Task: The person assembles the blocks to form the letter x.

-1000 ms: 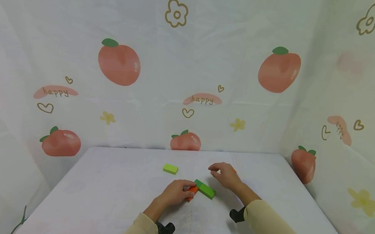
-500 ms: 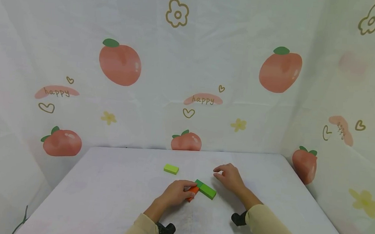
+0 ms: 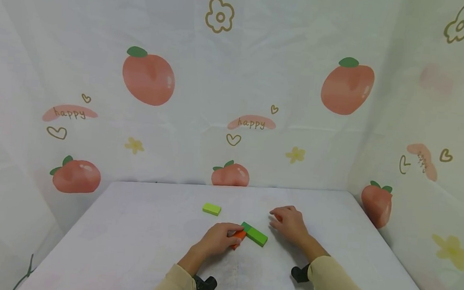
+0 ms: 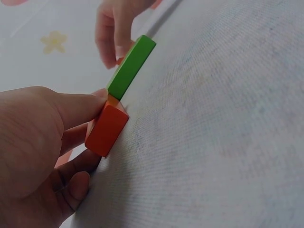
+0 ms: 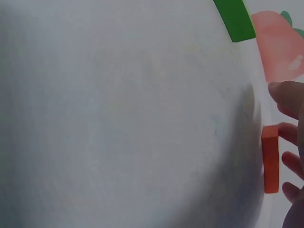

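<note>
My left hand (image 3: 217, 239) pinches an orange block (image 4: 107, 130) between thumb and fingers, low on the white table. Against its far end lies a green block (image 3: 257, 236), slanting away to the right. A darker green piece (image 3: 245, 227) shows at the joint, partly under my left fingertips. To the right, my right hand (image 3: 291, 223) hovers with fingers bent and thumb apart. Another orange block (image 5: 270, 159) stands close by its fingers in the right wrist view; whether they touch it I cannot tell. That block is hidden behind the hand in the head view.
A yellow-green block (image 3: 211, 209) lies farther back on the white tabletop (image 3: 138, 237). Fruit-patterned white cloth (image 3: 183, 151) hangs behind and at the sides. A dark green cord (image 3: 29, 271) shows at the lower left.
My right hand has moved to the right and slightly nearer, covering the orange block that showed behind it. My left hand and the joined blocks stay in place.
</note>
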A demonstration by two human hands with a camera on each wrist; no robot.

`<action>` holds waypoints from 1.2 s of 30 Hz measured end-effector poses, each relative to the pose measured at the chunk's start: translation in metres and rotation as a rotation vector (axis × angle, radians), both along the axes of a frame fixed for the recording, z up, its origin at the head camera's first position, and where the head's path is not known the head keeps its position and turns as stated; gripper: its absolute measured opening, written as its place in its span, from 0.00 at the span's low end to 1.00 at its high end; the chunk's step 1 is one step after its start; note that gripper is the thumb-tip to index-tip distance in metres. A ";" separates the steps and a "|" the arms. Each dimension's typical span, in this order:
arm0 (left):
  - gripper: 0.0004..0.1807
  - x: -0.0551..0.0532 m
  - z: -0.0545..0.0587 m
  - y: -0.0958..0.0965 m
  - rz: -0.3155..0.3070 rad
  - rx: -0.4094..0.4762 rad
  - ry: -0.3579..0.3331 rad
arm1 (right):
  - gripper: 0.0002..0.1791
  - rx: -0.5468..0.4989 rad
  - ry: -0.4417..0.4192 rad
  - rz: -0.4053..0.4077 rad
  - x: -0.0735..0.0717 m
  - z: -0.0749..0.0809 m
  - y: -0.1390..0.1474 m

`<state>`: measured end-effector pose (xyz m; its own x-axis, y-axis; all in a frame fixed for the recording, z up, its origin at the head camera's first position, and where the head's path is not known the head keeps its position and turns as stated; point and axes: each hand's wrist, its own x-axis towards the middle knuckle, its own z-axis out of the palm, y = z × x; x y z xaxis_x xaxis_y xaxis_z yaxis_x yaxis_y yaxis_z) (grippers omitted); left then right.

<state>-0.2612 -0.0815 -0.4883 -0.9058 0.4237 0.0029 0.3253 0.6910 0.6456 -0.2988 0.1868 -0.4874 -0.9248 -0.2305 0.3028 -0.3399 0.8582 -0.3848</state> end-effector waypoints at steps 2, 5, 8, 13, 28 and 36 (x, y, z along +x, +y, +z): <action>0.22 0.000 0.001 0.000 0.004 -0.004 0.001 | 0.19 0.037 -0.015 0.001 -0.001 0.000 0.003; 0.22 0.000 0.003 0.000 0.006 -0.003 0.001 | 0.23 0.084 -0.038 0.004 -0.001 0.000 0.007; 0.22 0.000 0.005 -0.001 0.006 0.005 0.006 | 0.25 0.132 -0.037 0.015 -0.001 0.002 0.011; 0.22 0.000 0.006 -0.001 0.007 0.007 0.009 | 0.27 0.169 -0.055 0.041 0.000 0.006 0.014; 0.22 0.002 0.004 0.000 0.003 0.004 0.014 | 0.26 0.231 -0.106 0.040 -0.001 0.014 0.020; 0.22 0.001 0.001 -0.001 -0.004 -0.004 0.027 | 0.24 0.249 -0.074 0.037 0.000 0.014 0.021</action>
